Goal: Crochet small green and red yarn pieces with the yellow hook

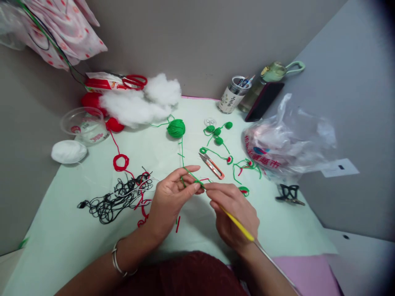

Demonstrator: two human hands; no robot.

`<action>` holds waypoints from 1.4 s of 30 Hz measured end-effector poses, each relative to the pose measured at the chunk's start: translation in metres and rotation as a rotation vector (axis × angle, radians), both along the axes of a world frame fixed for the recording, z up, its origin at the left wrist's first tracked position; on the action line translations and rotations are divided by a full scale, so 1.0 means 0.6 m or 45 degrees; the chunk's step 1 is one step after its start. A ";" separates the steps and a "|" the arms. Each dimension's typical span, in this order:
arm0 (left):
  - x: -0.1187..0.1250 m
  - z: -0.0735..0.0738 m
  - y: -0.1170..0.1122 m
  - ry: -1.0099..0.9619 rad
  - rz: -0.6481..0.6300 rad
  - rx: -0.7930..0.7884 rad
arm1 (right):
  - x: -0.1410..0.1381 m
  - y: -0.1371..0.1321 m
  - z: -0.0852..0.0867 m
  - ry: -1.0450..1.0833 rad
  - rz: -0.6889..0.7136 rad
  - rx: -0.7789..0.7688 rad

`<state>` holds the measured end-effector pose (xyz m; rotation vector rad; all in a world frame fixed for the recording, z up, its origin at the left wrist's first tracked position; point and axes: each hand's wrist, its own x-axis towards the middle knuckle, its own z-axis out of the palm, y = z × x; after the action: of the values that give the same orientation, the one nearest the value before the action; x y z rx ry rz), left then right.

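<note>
Between the fingertips of my left hand (174, 191) is a small piece of green crochet work (200, 184), with its yarn running over the forefinger. That strand leads back to a green yarn ball (176, 128). My right hand (236, 211) is closed around a crochet hook with a yellow handle (237, 224); its tip meets the green work, where the fingers partly hide it. Orange-handled thread snips (212, 166) lie just beyond my hands. Small green crocheted balls (217, 131) and red-and-green crocheted pieces (244, 191) rest to the right.
On the left are tangled black yarn (108, 205), red yarn (120, 163), a white yarn ball (69, 151) and a clear plastic tub (92, 130). White stuffing (135, 107) and red scissors (135, 82) sit behind. A plastic bag (286, 139), phone (264, 102), pen can (231, 96) and hair clip (289, 194) stand right.
</note>
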<state>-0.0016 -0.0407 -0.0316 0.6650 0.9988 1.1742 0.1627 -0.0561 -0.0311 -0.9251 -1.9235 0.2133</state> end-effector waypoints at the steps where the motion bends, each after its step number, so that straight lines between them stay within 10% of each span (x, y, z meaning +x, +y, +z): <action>1: 0.001 0.002 -0.001 0.071 0.034 0.007 | -0.001 -0.001 -0.003 -0.047 -0.018 0.031; 5: 0.004 0.011 -0.010 0.239 0.117 0.037 | -0.004 -0.004 -0.017 -0.163 -0.088 0.105; 9: 0.004 0.012 -0.009 -0.101 -0.090 -0.096 | -0.002 -0.002 -0.025 -0.199 -0.154 0.103; 18: -0.006 0.014 0.004 -0.342 -0.197 -0.160 | -0.005 0.020 -0.001 0.655 0.023 -0.419; 29: 0.000 0.008 0.002 -0.332 -0.193 -0.231 | -0.010 0.004 -0.012 0.118 -0.141 -0.062; 42: 0.005 0.012 -0.002 -0.213 -0.113 -0.151 | -0.012 0.025 -0.010 0.812 0.056 -0.559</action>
<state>0.0016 -0.0418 -0.0242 0.5033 0.8811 1.0656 0.1554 -0.0411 -0.0369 -0.9462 -1.3188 0.8741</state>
